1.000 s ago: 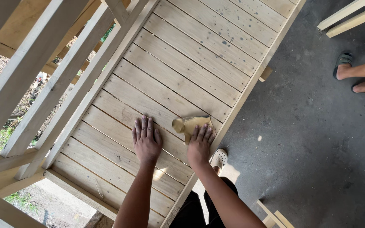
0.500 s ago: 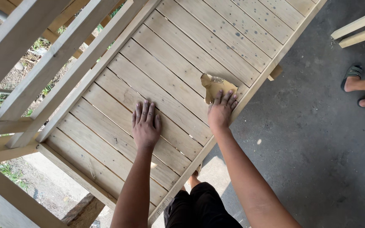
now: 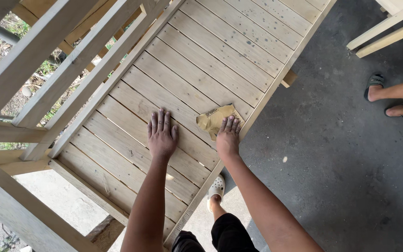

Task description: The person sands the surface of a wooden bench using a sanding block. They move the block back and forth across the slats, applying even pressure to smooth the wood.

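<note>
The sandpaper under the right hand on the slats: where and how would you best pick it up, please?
Probably by the far-left corner of the sandpaper, from above and the left. The sheet lies flat on the slats, and the right hand presses its near edge, so only the far part is bare; its crumpled, slightly raised edge should let fingers pinch it.

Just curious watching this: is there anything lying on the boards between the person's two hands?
No. In the head view, only bare wooden slats lie between the left hand and the right hand. The sandpaper sheet sits under the right fingertips.
</note>
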A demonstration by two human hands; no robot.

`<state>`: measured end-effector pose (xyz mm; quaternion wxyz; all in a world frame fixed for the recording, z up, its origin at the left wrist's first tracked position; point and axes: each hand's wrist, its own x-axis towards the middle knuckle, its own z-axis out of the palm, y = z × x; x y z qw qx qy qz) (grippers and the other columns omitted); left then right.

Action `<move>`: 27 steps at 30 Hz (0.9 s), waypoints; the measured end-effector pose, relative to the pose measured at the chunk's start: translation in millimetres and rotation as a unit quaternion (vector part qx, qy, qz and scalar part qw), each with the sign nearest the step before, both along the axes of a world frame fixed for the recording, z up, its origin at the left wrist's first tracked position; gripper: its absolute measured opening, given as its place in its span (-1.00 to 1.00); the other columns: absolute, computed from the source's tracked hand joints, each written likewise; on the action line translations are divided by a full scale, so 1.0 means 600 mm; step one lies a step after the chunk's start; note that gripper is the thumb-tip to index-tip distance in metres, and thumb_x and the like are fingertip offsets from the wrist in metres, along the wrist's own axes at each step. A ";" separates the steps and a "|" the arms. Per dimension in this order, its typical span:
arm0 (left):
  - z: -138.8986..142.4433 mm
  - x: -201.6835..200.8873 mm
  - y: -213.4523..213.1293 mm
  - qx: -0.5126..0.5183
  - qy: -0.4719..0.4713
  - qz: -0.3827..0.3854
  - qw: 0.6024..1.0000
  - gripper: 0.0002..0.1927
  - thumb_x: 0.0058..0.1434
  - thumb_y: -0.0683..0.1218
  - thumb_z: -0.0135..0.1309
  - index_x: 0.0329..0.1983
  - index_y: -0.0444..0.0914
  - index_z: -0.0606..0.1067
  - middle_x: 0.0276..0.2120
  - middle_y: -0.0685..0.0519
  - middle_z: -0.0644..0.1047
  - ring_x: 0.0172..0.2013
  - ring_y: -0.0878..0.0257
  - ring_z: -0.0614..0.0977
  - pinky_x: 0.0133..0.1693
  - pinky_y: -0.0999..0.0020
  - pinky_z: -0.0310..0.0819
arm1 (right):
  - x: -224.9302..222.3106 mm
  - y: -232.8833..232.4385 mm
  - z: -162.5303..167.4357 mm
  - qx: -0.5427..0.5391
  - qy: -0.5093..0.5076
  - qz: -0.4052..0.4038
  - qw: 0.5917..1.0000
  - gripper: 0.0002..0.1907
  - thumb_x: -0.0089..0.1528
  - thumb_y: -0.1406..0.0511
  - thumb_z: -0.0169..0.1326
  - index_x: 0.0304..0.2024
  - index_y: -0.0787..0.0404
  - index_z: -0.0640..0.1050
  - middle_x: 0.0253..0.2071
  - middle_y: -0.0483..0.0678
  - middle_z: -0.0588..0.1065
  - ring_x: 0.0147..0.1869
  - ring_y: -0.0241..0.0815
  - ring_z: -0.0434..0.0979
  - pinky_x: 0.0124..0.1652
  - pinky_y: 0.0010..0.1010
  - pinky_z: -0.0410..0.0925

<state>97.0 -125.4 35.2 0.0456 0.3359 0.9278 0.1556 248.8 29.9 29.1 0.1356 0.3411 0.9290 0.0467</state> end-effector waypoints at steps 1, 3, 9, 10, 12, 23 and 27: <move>0.003 0.000 -0.003 -0.004 0.000 -0.009 1.000 -0.33 0.44 0.25 -0.31 0.54 -0.10 0.13 0.54 0.10 0.03 0.52 0.07 -0.04 0.44 0.11 -0.27 | -0.002 0.001 0.006 -0.006 0.012 -0.003 1.000 -0.29 0.34 0.31 -0.16 0.49 0.48 0.03 0.53 0.44 -0.03 0.60 0.37 -0.04 0.48 0.07 -0.17; 0.005 0.001 -0.015 0.006 0.000 -0.037 0.999 -0.30 0.41 0.27 -0.30 0.54 -0.12 0.13 0.53 0.06 0.03 0.50 0.05 -0.03 0.42 0.09 -0.26 | -0.008 0.008 0.018 -0.010 0.025 -0.002 1.000 -0.29 0.34 0.30 -0.16 0.49 0.48 0.04 0.52 0.43 -0.03 0.60 0.37 -0.06 0.49 0.06 -0.19; -0.002 0.017 -0.061 0.019 -0.006 -0.113 0.993 -0.34 0.42 0.23 -0.25 0.54 -0.06 0.16 0.54 0.11 0.09 0.52 0.08 0.04 0.45 0.09 -0.18 | -0.015 0.007 0.027 -0.019 0.088 -0.047 0.995 -0.31 0.31 0.28 -0.12 0.47 0.36 0.12 0.54 0.26 0.02 0.63 0.28 -0.09 0.50 0.01 -0.23; -0.004 0.019 -0.065 0.017 -0.006 -0.114 0.993 -0.35 0.43 0.22 -0.24 0.54 -0.05 0.16 0.54 0.11 0.10 0.52 0.08 0.06 0.46 0.09 -0.17 | -0.012 0.004 0.025 0.007 0.097 -0.046 0.994 -0.31 0.30 0.30 -0.11 0.47 0.34 0.14 0.54 0.24 0.03 0.62 0.26 -0.08 0.49 0.01 -0.22; -0.008 0.023 -0.069 0.023 0.003 -0.113 0.993 -0.36 0.42 0.20 -0.23 0.52 -0.06 0.18 0.53 0.09 0.12 0.50 0.06 0.08 0.45 0.08 -0.16 | -0.001 -0.001 0.021 0.027 0.128 -0.015 0.991 -0.33 0.29 0.34 -0.10 0.46 0.34 0.17 0.53 0.22 0.07 0.62 0.22 -0.05 0.49 -0.01 -0.18; -0.041 0.026 -0.066 0.023 0.026 -0.112 0.993 -0.41 0.43 0.19 -0.24 0.47 -0.07 0.29 0.50 0.09 0.20 0.50 0.07 0.12 0.46 0.08 -0.13 | -0.032 -0.003 0.037 -0.213 0.315 -0.145 0.913 -0.39 0.35 0.43 0.07 0.45 0.25 0.29 0.54 0.08 0.27 0.55 -0.01 0.31 0.49 -0.26 0.28; -0.052 0.026 -0.070 -0.060 0.050 -0.117 0.990 -0.52 0.45 0.20 -0.23 0.32 -0.07 0.36 0.54 0.12 0.21 0.55 0.12 0.12 0.50 0.14 -0.12 | -0.017 -0.103 0.047 -0.067 0.355 0.096 0.928 -0.29 0.29 0.52 0.06 0.50 0.29 0.21 0.58 0.18 0.12 0.66 0.11 0.06 0.54 -0.09 0.08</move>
